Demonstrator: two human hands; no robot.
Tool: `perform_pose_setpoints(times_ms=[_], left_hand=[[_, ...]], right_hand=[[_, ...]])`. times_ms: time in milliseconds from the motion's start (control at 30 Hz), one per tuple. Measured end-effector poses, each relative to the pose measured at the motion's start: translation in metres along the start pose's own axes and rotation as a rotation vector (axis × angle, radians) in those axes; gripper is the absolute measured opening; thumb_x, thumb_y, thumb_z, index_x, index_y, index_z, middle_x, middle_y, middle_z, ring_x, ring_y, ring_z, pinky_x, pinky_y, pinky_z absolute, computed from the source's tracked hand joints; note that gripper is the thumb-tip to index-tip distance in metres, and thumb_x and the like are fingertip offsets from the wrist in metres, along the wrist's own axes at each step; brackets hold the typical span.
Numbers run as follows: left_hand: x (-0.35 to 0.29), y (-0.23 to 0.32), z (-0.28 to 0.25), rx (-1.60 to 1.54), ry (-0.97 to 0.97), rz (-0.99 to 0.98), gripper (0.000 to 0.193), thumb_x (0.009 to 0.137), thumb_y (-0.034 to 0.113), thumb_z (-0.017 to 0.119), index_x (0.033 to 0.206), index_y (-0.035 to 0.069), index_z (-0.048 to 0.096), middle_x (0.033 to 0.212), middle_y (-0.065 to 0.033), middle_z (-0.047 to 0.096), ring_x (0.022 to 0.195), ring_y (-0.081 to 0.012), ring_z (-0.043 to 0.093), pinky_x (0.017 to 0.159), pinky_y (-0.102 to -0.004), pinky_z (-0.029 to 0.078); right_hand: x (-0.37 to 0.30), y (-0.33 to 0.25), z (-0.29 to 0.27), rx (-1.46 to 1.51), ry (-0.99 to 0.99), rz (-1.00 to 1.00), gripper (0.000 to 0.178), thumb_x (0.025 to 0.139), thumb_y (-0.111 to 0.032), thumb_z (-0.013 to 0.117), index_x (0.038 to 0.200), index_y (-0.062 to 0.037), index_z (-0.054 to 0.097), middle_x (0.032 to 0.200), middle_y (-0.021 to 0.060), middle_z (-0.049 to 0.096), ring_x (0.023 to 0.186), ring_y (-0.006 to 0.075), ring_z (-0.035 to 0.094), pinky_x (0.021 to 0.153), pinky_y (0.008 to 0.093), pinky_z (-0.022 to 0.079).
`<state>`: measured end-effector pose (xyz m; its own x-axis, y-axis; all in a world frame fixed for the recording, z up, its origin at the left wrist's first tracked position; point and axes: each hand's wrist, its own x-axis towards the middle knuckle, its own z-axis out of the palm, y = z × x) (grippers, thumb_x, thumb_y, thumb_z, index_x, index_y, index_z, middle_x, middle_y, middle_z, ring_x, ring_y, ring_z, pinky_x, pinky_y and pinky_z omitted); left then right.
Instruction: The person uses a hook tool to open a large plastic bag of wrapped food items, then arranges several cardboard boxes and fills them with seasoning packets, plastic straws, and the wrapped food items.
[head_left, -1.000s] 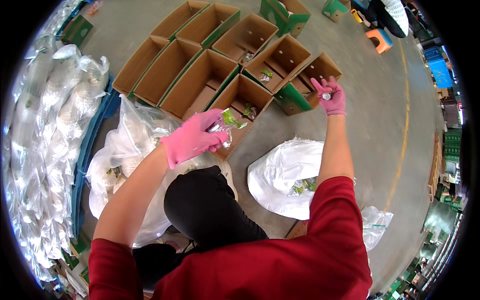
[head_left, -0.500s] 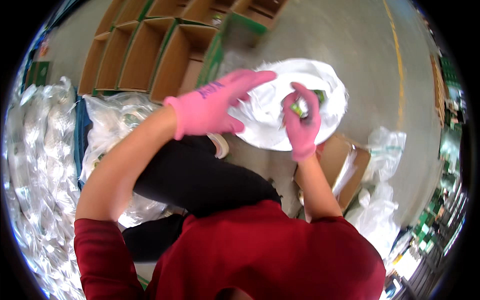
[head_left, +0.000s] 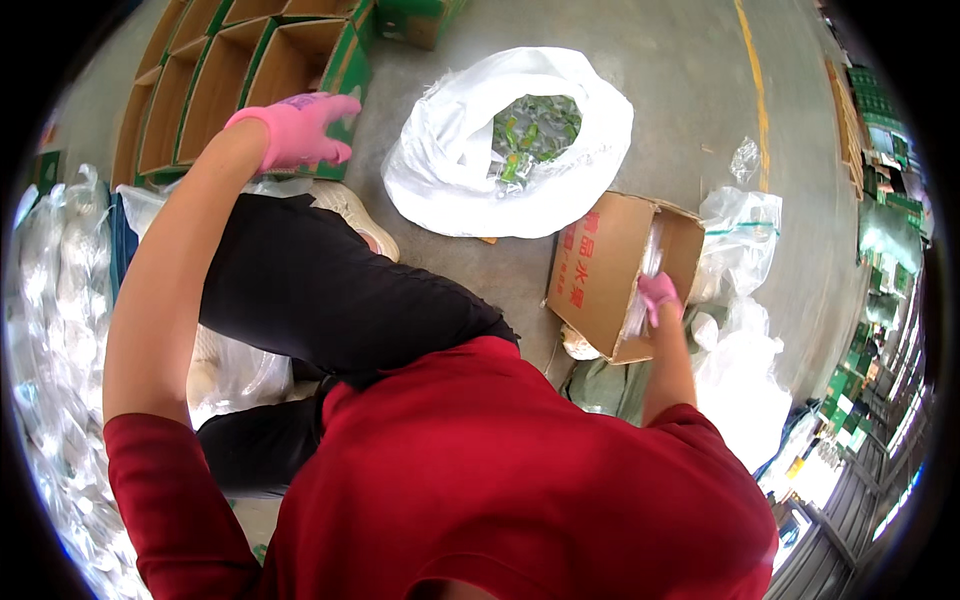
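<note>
My left hand [head_left: 300, 130], in a pink glove, hangs beside the green-edged carton compartments [head_left: 285, 75] at the upper left. Its fingers are spread and hold nothing. To the right, my right hand [head_left: 660, 295], also gloved in pink, reaches into a brown cardboard box [head_left: 600, 260] with red print. Its fingers look apart and touch a stack of thin clear plastic [head_left: 650, 250] inside; part of the hand is hard to make out. Ahead of me stands a white woven sack [head_left: 430, 165] with its rim rolled down, and small green-and-clear packets [head_left: 535, 135] lie in it.
Clear plastic bundles [head_left: 60, 350] line the left side. Translucent bags [head_left: 740, 380] lie right of the cardboard box. My shoe [head_left: 360, 220] rests on the floor near the sack. A yellow line [head_left: 755, 90] runs along the floor at the right.
My right hand has left the sack, where it held a green packet, and reached down right into the cardboard box. My left hand has drawn back left from the sack. The view has shifted.
</note>
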<state>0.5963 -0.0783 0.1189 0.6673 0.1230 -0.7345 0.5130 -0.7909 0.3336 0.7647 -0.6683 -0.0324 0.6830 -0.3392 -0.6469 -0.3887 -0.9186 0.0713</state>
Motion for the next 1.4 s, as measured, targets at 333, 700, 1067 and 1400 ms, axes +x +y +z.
perform_pose_setpoints(times_ms=[333,700,1067,1400], left_hand=[[-0.013,-0.031,0.006,0.074,0.056,-0.035,0.063,0.09,0.025,0.067,0.146,0.012,0.042,0.125,-0.0125,0.056,0.083,-0.0214,0.063,0.083,-0.0383,0.052],[-0.019,-0.058,0.014,0.076,0.133,0.07,0.064,0.087,0.026,0.068,0.145,0.012,0.043,0.123,-0.0132,0.059,0.099,-0.0255,0.063,0.089,-0.0384,0.051],[-0.057,-0.004,0.036,-0.457,0.201,0.457,0.073,0.087,0.028,0.074,0.149,0.011,0.04,0.137,-0.0121,0.053,0.117,-0.0246,0.058,0.096,-0.0388,0.053],[-0.108,0.027,0.156,-1.742,0.321,0.445,0.044,0.087,0.015,0.074,0.122,-0.002,0.052,0.101,-0.008,0.066,0.085,-0.0114,0.063,0.078,-0.0282,0.052]], right_hand=[[-0.011,0.016,0.009,0.568,0.293,-0.272,0.089,0.071,-0.033,0.089,0.139,0.0084,0.048,0.131,0.0202,0.062,0.118,0.0264,0.06,0.104,0.0354,0.043],[-0.019,0.063,-0.023,0.897,0.404,-0.241,0.046,0.077,-0.006,0.072,0.117,0.0051,0.053,0.07,0.0076,0.057,0.053,0.0159,0.054,0.046,0.0325,0.043],[-0.193,-0.136,-0.058,1.558,-0.347,-0.703,0.017,0.095,-0.016,0.056,0.101,0.0,0.06,0.077,0.0079,0.057,0.069,0.0216,0.057,0.063,0.0344,0.05],[-0.318,-0.195,0.099,0.328,-1.248,-0.999,0.041,0.084,-0.013,0.068,0.124,-0.0036,0.06,0.116,0.0131,0.066,0.107,0.0289,0.065,0.09,0.0398,0.052]])
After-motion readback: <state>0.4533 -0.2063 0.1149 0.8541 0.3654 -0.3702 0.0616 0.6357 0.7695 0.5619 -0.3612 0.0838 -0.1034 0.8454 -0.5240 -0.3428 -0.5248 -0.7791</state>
